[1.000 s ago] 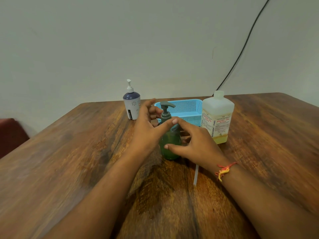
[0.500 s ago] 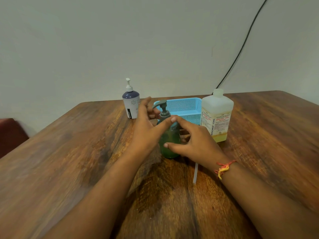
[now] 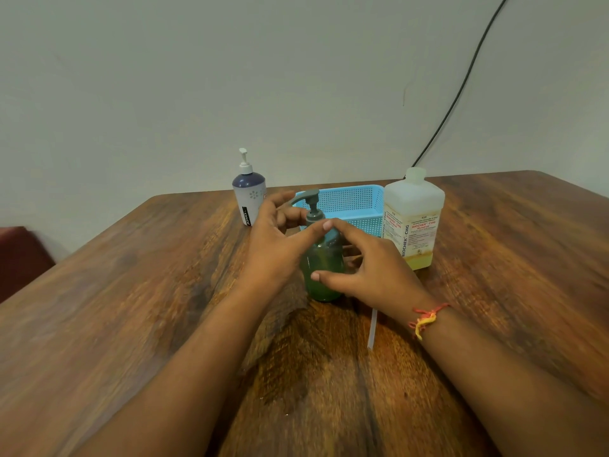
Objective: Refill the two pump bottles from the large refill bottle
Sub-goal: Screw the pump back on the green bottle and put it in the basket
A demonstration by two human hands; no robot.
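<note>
A green pump bottle (image 3: 324, 268) with a grey pump head (image 3: 311, 206) stands upright at the table's middle. My left hand (image 3: 280, 239) grips the collar of the pump, thumb across the front. My right hand (image 3: 365, 268) wraps the bottle's body from the right. A second pump bottle (image 3: 249, 192), white and dark blue with a white pump, stands behind to the left. The large refill bottle (image 3: 413, 219), translucent white with a label and a little yellowish liquid at the bottom, stands capped at the right.
A light blue perforated basket (image 3: 356, 202) sits behind the green bottle. A thin clear tube (image 3: 372, 328) lies on the wooden table (image 3: 131, 308) under my right wrist. A black cable (image 3: 461, 84) runs down the wall. A dark red seat (image 3: 19, 255) is at the far left.
The pump nozzle has turned from pointing right to pointing left under my left hand. Both hands stay on the green bottle, which has not shifted on the table.
</note>
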